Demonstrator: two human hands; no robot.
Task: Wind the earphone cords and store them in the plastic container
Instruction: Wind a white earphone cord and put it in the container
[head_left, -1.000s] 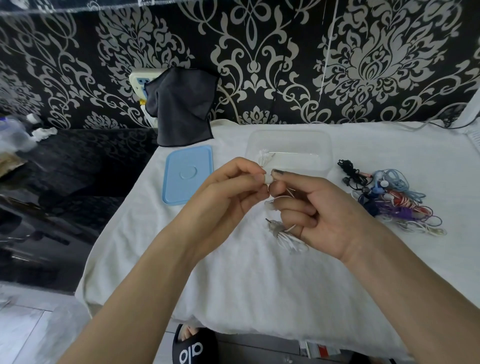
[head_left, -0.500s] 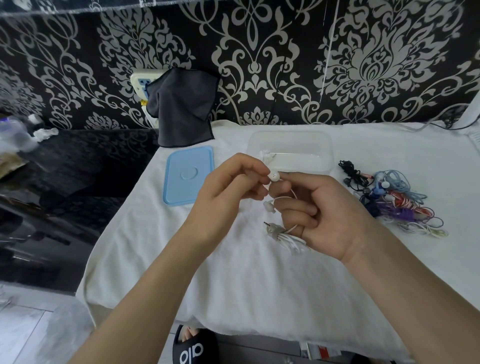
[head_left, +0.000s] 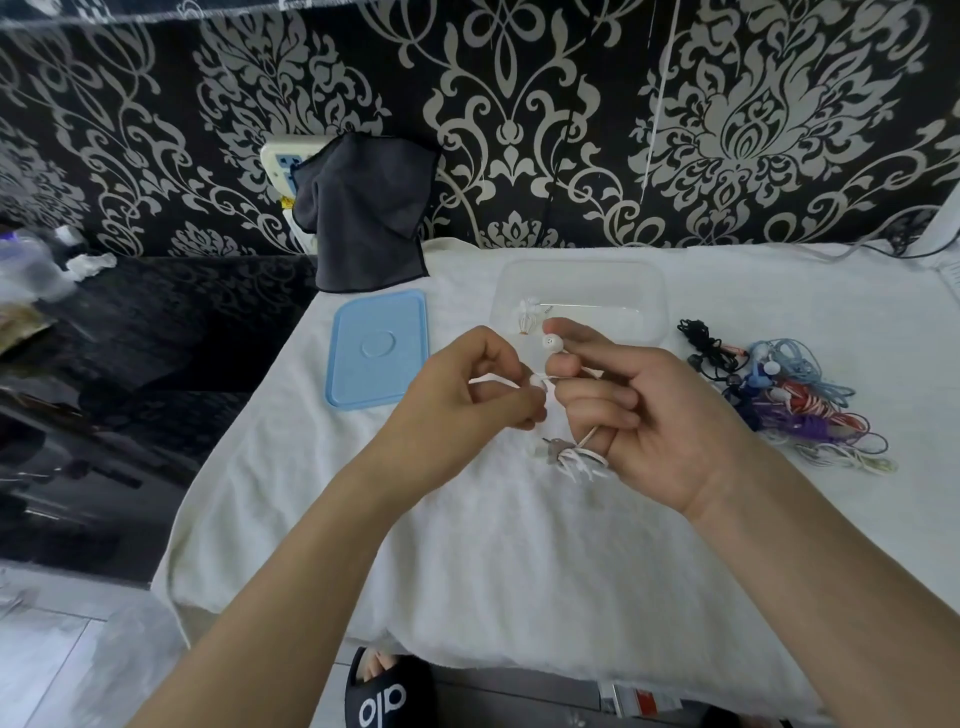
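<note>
Earphone cord (head_left: 571, 457), white, hangs between both hands over the table (head_left: 467, 545): left hand (head_left: 467, 389) pinches one strand taut, right hand (head_left: 649, 410) grips an earbud and the wound bundle (container (head_left: 582, 275) waits behind, tangled spares (head_left: 795, 400) rightward).

Where the white earphone cord (head_left: 575, 457) runs between the curled fingers of the right hand (head_left: 649, 415) is hidden, and the part pinched by the left hand (head_left: 467, 395) is covered by its fingertips. Behind the grip, the small white bundle (head_left: 529, 318) in the clear plastic container (head_left: 582, 275) is too blurred to be made out. To the right of the grip, single cords in the tangled pile of earphones (head_left: 789, 400) cannot be told apart, and both forearms are cut off by the lower edge.
</note>
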